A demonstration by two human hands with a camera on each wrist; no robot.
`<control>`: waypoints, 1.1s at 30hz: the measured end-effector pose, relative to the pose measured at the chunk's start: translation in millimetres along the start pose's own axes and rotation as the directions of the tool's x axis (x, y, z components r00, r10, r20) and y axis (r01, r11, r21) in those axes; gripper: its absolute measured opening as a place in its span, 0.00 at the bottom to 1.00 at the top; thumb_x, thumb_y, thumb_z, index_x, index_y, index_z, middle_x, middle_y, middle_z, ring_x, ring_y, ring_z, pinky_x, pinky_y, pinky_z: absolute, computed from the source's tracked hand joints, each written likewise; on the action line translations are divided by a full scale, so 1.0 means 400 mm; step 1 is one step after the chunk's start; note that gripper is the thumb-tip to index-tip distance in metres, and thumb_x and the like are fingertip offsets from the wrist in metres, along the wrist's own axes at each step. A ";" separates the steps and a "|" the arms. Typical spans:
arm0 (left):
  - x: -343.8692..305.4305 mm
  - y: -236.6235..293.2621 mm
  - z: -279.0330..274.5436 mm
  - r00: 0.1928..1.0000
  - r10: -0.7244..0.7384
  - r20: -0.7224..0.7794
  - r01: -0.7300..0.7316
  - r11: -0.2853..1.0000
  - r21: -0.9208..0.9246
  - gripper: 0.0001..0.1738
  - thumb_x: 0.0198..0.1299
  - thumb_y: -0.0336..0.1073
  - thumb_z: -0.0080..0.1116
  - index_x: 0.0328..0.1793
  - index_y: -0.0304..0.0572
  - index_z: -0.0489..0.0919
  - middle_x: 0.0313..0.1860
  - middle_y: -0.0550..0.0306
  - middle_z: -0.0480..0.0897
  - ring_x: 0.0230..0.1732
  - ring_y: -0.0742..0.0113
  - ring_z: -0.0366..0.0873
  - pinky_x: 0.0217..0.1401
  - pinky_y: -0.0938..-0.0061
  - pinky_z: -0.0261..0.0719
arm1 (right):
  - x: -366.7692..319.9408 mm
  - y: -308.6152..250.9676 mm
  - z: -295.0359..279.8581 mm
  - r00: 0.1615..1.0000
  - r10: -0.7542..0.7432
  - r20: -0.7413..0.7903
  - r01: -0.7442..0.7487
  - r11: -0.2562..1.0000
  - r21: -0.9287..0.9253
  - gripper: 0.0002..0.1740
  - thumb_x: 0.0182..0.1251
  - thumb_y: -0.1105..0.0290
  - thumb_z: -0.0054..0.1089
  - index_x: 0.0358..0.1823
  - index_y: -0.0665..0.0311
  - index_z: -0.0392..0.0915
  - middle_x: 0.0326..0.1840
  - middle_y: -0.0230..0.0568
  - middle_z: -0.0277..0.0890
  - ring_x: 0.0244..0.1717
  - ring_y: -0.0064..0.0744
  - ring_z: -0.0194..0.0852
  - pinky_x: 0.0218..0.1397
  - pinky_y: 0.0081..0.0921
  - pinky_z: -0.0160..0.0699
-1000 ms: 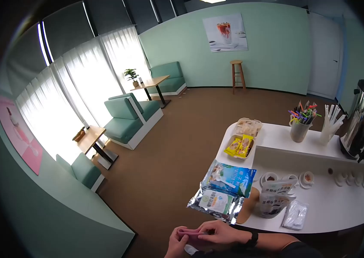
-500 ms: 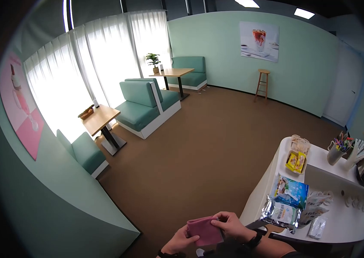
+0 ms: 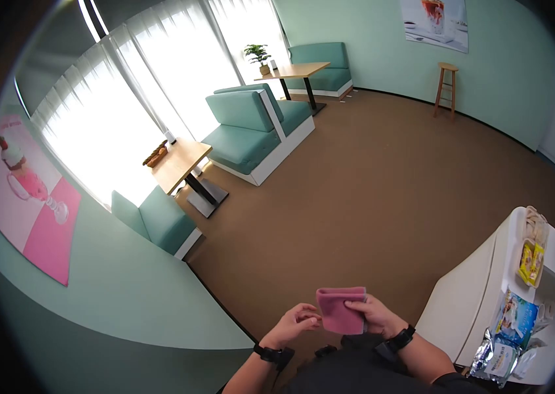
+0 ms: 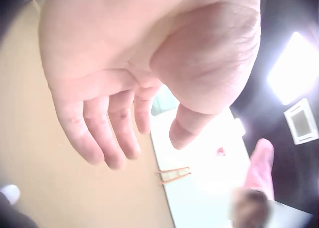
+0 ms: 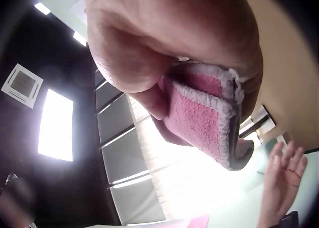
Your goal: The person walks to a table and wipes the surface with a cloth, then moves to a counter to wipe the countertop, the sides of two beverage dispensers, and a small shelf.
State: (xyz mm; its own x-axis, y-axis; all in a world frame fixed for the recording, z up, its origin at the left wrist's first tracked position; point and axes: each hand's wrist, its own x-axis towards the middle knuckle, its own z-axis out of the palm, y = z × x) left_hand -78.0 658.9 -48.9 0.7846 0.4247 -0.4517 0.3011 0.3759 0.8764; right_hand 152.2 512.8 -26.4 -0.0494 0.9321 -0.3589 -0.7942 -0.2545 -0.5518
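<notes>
A pink cloth [image 3: 341,311], folded into a small rectangle, is held up in front of the body. My right hand [image 3: 381,315] pinches it at its right side, thumb on the near face. The right wrist view shows the grey stitched edges of the folded cloth [image 5: 199,113] gripped between thumb and fingers. Just left of the cloth is my left hand [image 3: 292,325], fingers loosely bent and holding nothing. In the left wrist view the left hand [image 4: 144,54] has its fingers apart from the thumb, and the cloth shows beyond it at lower right.
At right stands a white counter [image 3: 468,289] bearing a blue packet [image 3: 517,318], a silver packet [image 3: 497,358] and a tray of yellow packets [image 3: 531,262]. Green booth seats [image 3: 244,131] and wooden tables [image 3: 182,164] line the window. A stool [image 3: 447,92] stands by the far wall.
The head view has swung right-to-left over the counter, which now sits farther right. Both hands held the cloth earlier; the left has let go, and the right holds it higher, folded smaller.
</notes>
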 end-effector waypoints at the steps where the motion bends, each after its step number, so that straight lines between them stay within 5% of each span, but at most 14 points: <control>1: 0.048 0.002 -0.071 0.994 -0.082 -0.067 0.082 0.997 -0.002 0.21 0.68 0.31 0.59 0.65 0.38 0.69 0.55 0.51 0.81 0.54 0.64 0.81 0.57 0.70 0.81 | 0.029 -0.047 0.004 0.998 -0.053 -0.028 0.054 0.997 0.053 0.21 0.73 0.69 0.58 0.65 0.66 0.71 0.57 0.41 0.79 0.55 0.33 0.81 0.60 0.34 0.83; 4: 0.142 -0.087 -0.307 0.915 -0.166 -0.368 0.135 0.985 -0.107 0.16 0.68 0.33 0.59 0.59 0.40 0.71 0.49 0.53 0.82 0.47 0.63 0.83 0.50 0.70 0.83 | 0.116 -0.159 -0.019 0.985 -0.144 -0.093 0.152 0.984 0.089 0.20 0.73 0.71 0.57 0.64 0.65 0.72 0.57 0.40 0.79 0.55 0.32 0.81 0.59 0.34 0.83; 7: 0.154 -0.124 -0.447 0.742 -0.302 -0.598 0.058 0.918 -0.392 0.10 0.68 0.35 0.56 0.53 0.45 0.74 0.39 0.57 0.82 0.38 0.64 0.82 0.40 0.70 0.83 | 0.204 -0.260 -0.051 0.965 -0.208 -0.163 0.220 0.974 0.057 0.20 0.73 0.72 0.56 0.64 0.65 0.71 0.59 0.41 0.77 0.58 0.34 0.78 0.61 0.36 0.82; 8: 0.161 -0.132 -0.481 0.725 -0.375 -0.578 0.034 0.857 -0.514 0.08 0.68 0.35 0.55 0.51 0.48 0.75 0.38 0.58 0.82 0.37 0.64 0.82 0.40 0.67 0.82 | 0.239 -0.284 -0.071 0.955 -0.237 -0.179 0.249 0.967 0.047 0.20 0.73 0.73 0.56 0.65 0.64 0.71 0.60 0.41 0.77 0.59 0.34 0.78 0.62 0.36 0.81; 12: 0.259 -0.093 -0.558 0.713 -0.443 -0.544 0.110 0.836 -0.537 0.05 0.69 0.36 0.55 0.47 0.49 0.75 0.37 0.59 0.82 0.37 0.64 0.82 0.40 0.66 0.82 | 0.390 -0.376 -0.117 0.927 -0.268 -0.262 0.288 0.957 0.040 0.20 0.74 0.74 0.52 0.65 0.66 0.70 0.61 0.43 0.76 0.60 0.36 0.77 0.64 0.38 0.79; 17: 0.565 0.053 -0.697 0.837 -0.351 -0.420 0.105 0.856 -0.506 0.04 0.70 0.35 0.52 0.48 0.48 0.75 0.37 0.59 0.82 0.36 0.66 0.81 0.39 0.70 0.82 | 0.630 -0.494 -0.133 0.900 -0.314 -0.302 0.342 0.939 0.045 0.19 0.76 0.75 0.46 0.66 0.67 0.68 0.62 0.45 0.74 0.62 0.40 0.76 0.66 0.40 0.77; 24: 0.983 0.422 -0.888 0.933 -0.207 -0.293 0.096 0.932 -0.350 0.05 0.72 0.34 0.50 0.48 0.45 0.75 0.37 0.58 0.81 0.35 0.68 0.81 0.38 0.74 0.82 | 0.895 -0.715 -0.097 0.811 -0.426 -0.401 0.474 0.880 0.023 0.20 0.76 0.74 0.44 0.67 0.66 0.67 0.64 0.45 0.73 0.63 0.41 0.75 0.67 0.41 0.76; 33: 1.420 0.661 -0.981 0.964 -0.200 -0.177 0.146 0.949 -0.278 0.06 0.73 0.34 0.48 0.49 0.44 0.75 0.37 0.59 0.81 0.35 0.70 0.82 0.37 0.75 0.82 | 1.131 -1.011 -0.281 0.724 -0.475 -0.501 0.581 0.811 0.071 0.20 0.77 0.71 0.44 0.66 0.66 0.67 0.63 0.45 0.74 0.62 0.42 0.76 0.67 0.43 0.76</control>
State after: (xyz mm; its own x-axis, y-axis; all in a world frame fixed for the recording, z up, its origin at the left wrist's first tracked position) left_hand 234.6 1322.8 -139.2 0.6000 0.4796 -0.6403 0.2496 0.6482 0.7194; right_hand 519.1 1008.5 -50.2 0.6447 0.6665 -0.3745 -0.7155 0.3535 -0.6026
